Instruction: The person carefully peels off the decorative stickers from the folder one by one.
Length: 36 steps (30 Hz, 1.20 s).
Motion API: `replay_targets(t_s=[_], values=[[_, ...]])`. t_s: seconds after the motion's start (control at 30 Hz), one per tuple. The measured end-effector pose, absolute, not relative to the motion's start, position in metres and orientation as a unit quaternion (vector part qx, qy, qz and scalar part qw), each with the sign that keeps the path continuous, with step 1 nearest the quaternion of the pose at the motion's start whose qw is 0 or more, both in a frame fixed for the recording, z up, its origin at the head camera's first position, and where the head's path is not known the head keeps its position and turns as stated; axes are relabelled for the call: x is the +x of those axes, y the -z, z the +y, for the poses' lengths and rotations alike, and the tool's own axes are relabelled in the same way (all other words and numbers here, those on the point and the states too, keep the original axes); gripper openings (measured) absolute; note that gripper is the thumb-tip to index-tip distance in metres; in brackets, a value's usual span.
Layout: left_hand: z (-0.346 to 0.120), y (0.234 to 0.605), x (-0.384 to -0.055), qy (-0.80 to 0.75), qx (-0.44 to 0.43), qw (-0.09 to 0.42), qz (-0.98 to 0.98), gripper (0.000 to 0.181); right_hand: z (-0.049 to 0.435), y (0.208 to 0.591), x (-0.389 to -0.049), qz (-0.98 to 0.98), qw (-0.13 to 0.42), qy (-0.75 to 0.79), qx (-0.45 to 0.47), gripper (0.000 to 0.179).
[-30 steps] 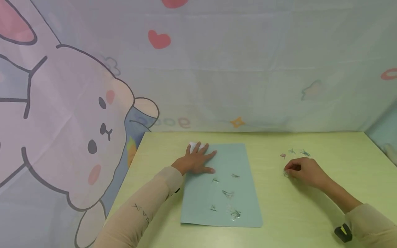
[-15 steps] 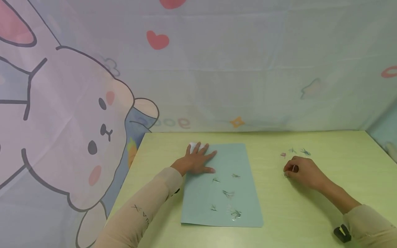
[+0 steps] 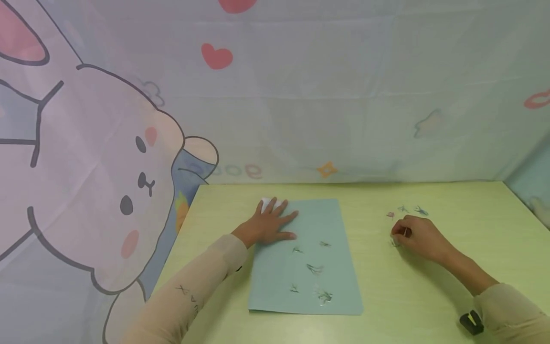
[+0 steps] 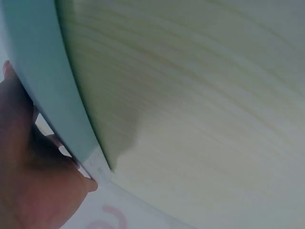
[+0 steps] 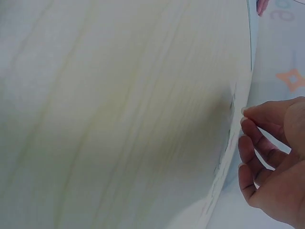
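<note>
Starting at the end of the table [image 3: 412, 308] closest to the wearer: there's a teal sheet [image 3: 275, 272], long axis running away toward the table's far edge. Near its near right corner sits a bushy plant sticker [image 3: 325, 297], with a tiny sprig sticker [image 3: 294, 289] to the left, a longer sprig [image 3: 314, 269] mid-sheet, and two small sprigs [image 3: 297, 250] [image 3: 325, 243] past that.

Next is the bit that matters imo: one clear sticker [image 3: 394, 243] on the right half of the table, well apart from the sheet's right edge and right at the fingertips of the right hand [image 3: 423, 237]. It's left of the knuckles, same side as the sheet, so the right hand is easily the closer one. Its long axis? Can't tell, too small and partly covered. Those fingers are curled, thumb and index tips nearly together, but I can't tell if the sticker is actually pinched.

The left hand [image 3: 268, 224] is spread flat on the sheet's far left corner, gripping nothing, with a white patch [image 3: 265, 202] showing between the fingers.

Farther off, toward the table's far right corner: a pink flower sticker [image 3: 390, 215], a pale sticker [image 3: 402, 209], a blue sticker [image 3: 421, 210]. Behind the far edge hangs a bunny-print cloth [image 3: 301, 119].
</note>
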<state>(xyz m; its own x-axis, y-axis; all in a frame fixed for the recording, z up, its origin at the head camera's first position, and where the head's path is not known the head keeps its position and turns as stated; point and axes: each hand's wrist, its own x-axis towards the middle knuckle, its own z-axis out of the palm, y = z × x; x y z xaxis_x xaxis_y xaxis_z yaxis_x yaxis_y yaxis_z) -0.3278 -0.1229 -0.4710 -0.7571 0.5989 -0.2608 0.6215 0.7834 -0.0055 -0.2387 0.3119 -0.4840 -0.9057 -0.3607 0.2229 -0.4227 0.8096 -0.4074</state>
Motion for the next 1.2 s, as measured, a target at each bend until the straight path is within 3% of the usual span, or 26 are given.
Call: replay_targets(t_s=[0.47, 0.77, 1.2], values=[[-0.134, 0.476, -0.327, -0.009, 0.350, 0.045, 0.935, 0.074, 0.286, 0.476, -0.242, -0.937, 0.133, -0.240, 0.218, 0.007], [-0.132, 0.488, -0.324, -0.075, 0.359, 0.042, 0.929, 0.077, 0.247, 0.471, -0.246, -0.922, 0.110, -0.280, 0.245, 0.009], [-0.128, 0.504, -0.320, -0.058, 0.345, 0.021, 0.936, 0.079, 0.189, 0.483, -0.257, -0.894, -0.002, -0.312, 0.321, 0.029]])
